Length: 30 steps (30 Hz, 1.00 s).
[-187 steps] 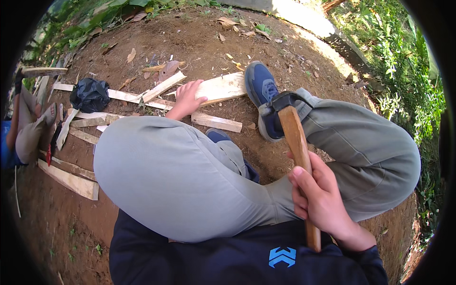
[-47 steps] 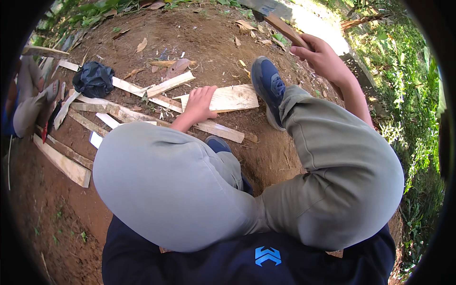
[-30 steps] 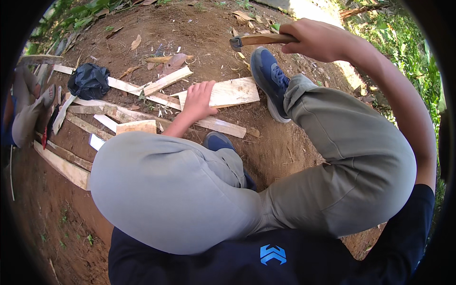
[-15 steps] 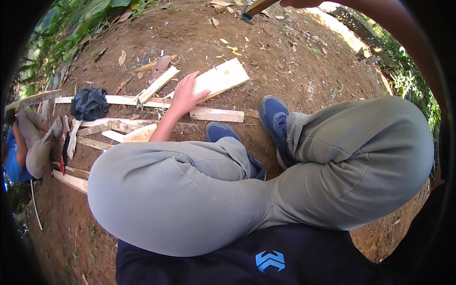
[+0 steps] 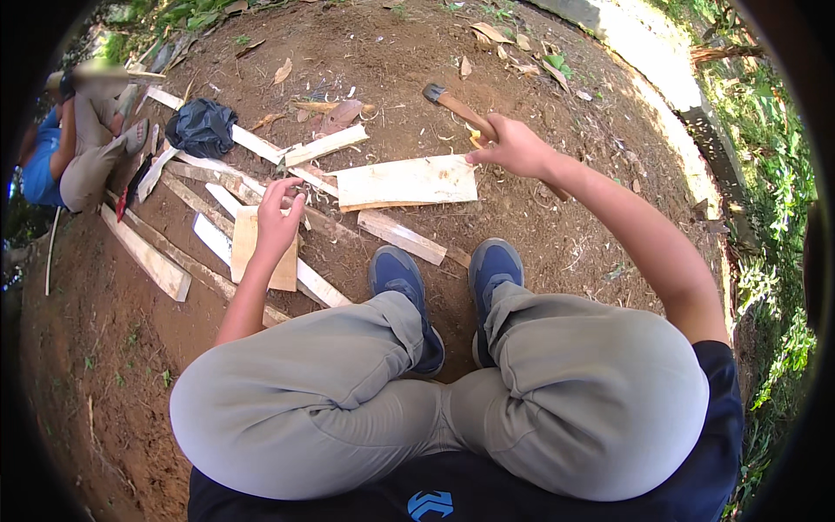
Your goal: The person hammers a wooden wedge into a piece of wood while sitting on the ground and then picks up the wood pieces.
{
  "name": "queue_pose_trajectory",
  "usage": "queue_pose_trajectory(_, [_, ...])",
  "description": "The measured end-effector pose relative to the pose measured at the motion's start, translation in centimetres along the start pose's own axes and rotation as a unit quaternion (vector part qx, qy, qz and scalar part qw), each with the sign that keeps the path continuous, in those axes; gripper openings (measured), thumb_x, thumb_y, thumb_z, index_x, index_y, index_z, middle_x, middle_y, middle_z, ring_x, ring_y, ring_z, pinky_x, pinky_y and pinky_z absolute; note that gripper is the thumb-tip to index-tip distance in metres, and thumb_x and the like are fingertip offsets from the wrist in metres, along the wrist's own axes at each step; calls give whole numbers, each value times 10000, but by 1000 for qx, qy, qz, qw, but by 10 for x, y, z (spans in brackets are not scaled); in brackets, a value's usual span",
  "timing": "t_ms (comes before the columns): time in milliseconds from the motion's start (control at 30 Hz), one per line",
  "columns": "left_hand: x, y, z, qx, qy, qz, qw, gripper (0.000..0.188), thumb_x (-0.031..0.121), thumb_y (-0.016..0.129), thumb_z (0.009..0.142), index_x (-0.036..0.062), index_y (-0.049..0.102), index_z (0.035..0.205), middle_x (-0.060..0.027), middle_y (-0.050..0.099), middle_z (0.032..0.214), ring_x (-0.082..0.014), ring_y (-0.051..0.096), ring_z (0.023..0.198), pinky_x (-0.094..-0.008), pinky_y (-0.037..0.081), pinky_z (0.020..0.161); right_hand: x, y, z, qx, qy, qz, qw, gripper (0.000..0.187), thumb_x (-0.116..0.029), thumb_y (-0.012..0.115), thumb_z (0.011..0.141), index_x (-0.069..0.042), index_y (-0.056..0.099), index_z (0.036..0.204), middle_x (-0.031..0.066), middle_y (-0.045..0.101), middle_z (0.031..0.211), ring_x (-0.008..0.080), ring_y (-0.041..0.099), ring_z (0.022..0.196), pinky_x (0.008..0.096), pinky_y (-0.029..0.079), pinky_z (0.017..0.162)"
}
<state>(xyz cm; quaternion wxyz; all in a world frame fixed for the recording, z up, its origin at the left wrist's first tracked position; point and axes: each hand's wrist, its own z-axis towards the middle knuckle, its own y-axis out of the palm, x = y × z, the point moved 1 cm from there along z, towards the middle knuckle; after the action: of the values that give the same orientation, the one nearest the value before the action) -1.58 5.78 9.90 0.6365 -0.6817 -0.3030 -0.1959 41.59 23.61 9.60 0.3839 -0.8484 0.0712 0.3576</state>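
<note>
Well left of the wide pale board (image 5: 407, 181), has a seated person (image 5: 50, 161) in a blue top. Nearer to the board, lower left, has a long plank (image 5: 146, 250) on the bare soil; level with the board's upper edge, a crumpled black bag (image 5: 202, 128). Closer still, has a tan square piece (image 5: 247, 252) of wood over scattered strips. Holds the left hand (image 5: 277, 219) just left of the board, apart from it, fingers (image 5: 272, 193) bent and loosely spread. Above the board's left end, has a pale stick (image 5: 326, 146); below the board, a short block (image 5: 402, 235) and, lower, two blue shoes (image 5: 397, 271). At the board's upper right corner, grips a dark-headed tool (image 5: 465, 113) in the right hand (image 5: 519, 148), fingers wrapped around its wooden handle; cannot tell whether thumb and board touch. Far right of the board, has green plants (image 5: 778, 296).
</note>
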Motion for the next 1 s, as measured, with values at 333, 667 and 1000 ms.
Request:
queue_pose_trajectory(333, [15,-2,-98,-27,-39,4,999,223,68,694,937,61,717,1158,-59,702,1121,-134,690,860,-279,545,688,52,97,3,108,39,91,989,673,-423,889,790,41,574,1163,272,703,1112,407,695,1065,465,537,916])
queue_pose_trajectory(667, [55,-25,-68,19,-3,-12,1000,256,26,665,923,51,720,1172,-76,735,1050,-146,689,837,-296,553,716,28,89,23,99,16,44,994,656,-384,934,733,21,584,1111,252,715,1080,394,705,1032,466,544,886])
queue_pose_trajectory(1000, [116,57,60,-132,213,88,964,279,125,679,918,66,715,1188,-125,716,1126,-300,695,1016,-414,533,923,32,86,13,83,39,43,995,650,-339,926,743,32,585,1153,258,709,1115,399,693,1075,465,537,924])
